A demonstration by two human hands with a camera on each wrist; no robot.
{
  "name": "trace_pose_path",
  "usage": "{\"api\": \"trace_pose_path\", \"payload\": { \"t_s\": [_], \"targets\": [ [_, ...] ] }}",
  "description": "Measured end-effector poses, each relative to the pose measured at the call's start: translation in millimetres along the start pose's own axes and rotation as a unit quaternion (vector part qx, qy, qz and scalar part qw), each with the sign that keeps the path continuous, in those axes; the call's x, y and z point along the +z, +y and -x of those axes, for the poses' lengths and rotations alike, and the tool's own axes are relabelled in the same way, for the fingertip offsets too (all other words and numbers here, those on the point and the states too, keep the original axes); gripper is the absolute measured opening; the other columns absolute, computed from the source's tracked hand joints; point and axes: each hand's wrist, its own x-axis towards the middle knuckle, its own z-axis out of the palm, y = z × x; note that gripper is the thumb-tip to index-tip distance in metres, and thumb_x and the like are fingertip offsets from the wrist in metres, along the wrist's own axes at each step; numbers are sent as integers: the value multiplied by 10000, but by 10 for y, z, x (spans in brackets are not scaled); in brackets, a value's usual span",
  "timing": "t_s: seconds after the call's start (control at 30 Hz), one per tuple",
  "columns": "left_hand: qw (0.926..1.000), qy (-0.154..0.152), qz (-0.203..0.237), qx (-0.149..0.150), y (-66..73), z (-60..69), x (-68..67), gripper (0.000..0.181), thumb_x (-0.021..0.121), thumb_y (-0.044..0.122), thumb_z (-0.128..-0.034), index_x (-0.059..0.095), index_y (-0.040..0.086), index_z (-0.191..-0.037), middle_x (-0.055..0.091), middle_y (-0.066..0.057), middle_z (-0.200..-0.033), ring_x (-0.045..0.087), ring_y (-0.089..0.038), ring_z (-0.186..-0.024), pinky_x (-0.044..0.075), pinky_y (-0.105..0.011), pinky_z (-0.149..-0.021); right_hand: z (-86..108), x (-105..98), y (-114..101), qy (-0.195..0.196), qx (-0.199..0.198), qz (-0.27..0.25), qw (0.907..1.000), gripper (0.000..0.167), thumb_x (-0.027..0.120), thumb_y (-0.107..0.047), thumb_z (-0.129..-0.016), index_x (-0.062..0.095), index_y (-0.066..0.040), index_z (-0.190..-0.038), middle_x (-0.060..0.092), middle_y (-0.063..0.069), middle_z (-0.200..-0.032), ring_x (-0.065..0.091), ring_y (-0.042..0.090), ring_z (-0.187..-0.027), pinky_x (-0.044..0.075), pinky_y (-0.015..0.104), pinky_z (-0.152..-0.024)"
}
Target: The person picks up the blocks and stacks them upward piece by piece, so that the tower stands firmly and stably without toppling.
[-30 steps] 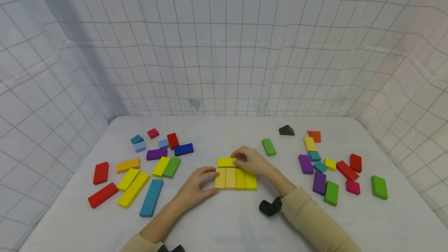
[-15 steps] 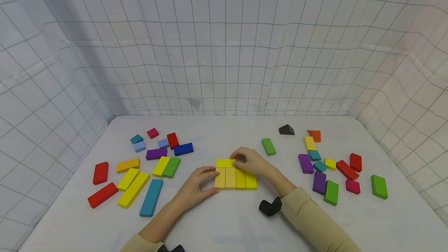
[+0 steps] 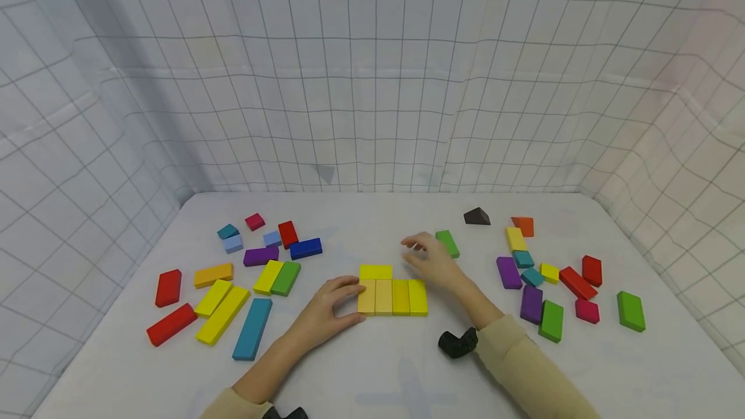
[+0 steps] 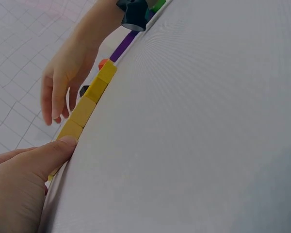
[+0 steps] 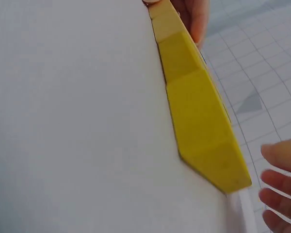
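Observation:
Four-sided yellow toy blocks lie side by side at the table's middle, the two left ones paler. Along their far ends, on the left half, lies a bright yellow block point(image 3: 376, 271) set crosswise. My left hand point(image 3: 327, 312) holds the leftmost pale yellow block point(image 3: 367, 299), thumb point(image 4: 68, 141) on its near end and fingers at its left side. Beyond the row's right half, my right hand point(image 3: 433, 262) is raised with nothing in it, fingers loosely bent. A green block point(image 3: 448, 244) is partly hidden behind that hand. In the right wrist view, the right hand point(image 5: 283, 187) is apart from the row.
Scattered blocks lie to the left, among them a long teal block point(image 3: 253, 330), a red block point(image 3: 171, 324) and a dark blue block point(image 3: 305, 248). Purple point(image 3: 531, 304), green and red blocks lie to the right. A white gridded curtain point(image 3: 396, 83) surrounds the table.
The right hand slid the crosswise yellow block slightly left against the row, then let go and moved away to the right and back. The left hand has stayed put.

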Motion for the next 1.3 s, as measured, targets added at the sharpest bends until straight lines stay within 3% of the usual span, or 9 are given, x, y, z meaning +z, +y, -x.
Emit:
{"api": "trace_pose_path", "payload": {
  "t_s": [0.1,0.2,0.3,0.43,0.7,0.87,1.03,1.17,1.3],
  "targets": [
    [10000,8,14,6,9,2,0,455,730,289,-773,613,133,-1183,514,-50,-1272,470,-228,-1167,411,-417,-966,58,-113,127,965,392,334,9940,270,662,-85,-822,622,-11,-1079,571,133,-1057,515,279,-989,439,422,-876],
    [10000,14,-20,9,7,1,4,451,731,282,-773,613,135,-1182,517,-45,-1266,470,-225,-1165,412,-415,-966,137,-206,264,1428,830,596,9845,331,701,-96,-785,619,11,-1087,547,178,-1067,503,311,-995,440,440,-870],
    [10000,16,-46,9,6,-2,7,451,736,271,-769,613,135,-1181,519,-39,-1260,470,-219,-1165,410,-411,-969,219,-255,363,1468,1136,700,9801,394,725,-132,-767,608,21,-1110,537,193,-1063,504,305,-946,461,415,-808],
    [10000,6,-46,0,5,0,1,453,736,277,-769,613,137,-1182,520,-35,-1257,468,-216,-1166,407,-410,-972,292,-261,417,1484,1228,727,9786,437,742,-154,-754,598,37,-1120,572,186,-986,505,273,-842,450,363,-715],
    [10000,-22,-30,-5,0,-2,-2,453,723,306,-777,610,143,-1184,520,-30,-1257,469,-209,-1164,407,-414,-973,322,-259,445,1550,1226,645,9781,408,715,-116,-769,596,52,-1122,583,180,-945,508,268,-837,448,369,-731],
    [10000,-26,-30,-6,1,-5,-4,452,722,308,-779,609,144,-1185,517,-30,-1258,467,-207,-1166,403,-415,-977,308,-271,445,1235,1051,222,9865,373,678,-64,-793,602,26,-1146,554,160,-964,496,240,-829,449,326,-726],
    [10000,-26,-11,-18,10,-4,-7,452,725,301,-776,610,145,-1184,516,-29,-1258,465,-209,-1166,401,-416,-978,283,-288,416,254,297,-167,9991,350,645,-45,-826,595,-1,-1169,554,121,-1010,521,228,-889,478,348,-791],
    [10000,-30,-13,-19,16,-1,-9,451,727,295,-775,610,142,-1183,517,-31,-1259,465,-208,-1168,400,-413,-981,277,-294,394,-442,-211,-341,9982,348,627,-57,-848,583,-21,-1191,552,112,-1073,526,246,-983,454,421,-887],
    [10000,-35,-16,-9,17,4,-11,452,726,294,-777,609,136,-1184,517,-37,-1259,465,-212,-1168,400,-415,-980,280,-294,391,-769,-421,-409,9953,339,615,-77,-864,582,-35,-1199,552,105,-1118,516,245,-1026,427,446,-931]
  ]
}}
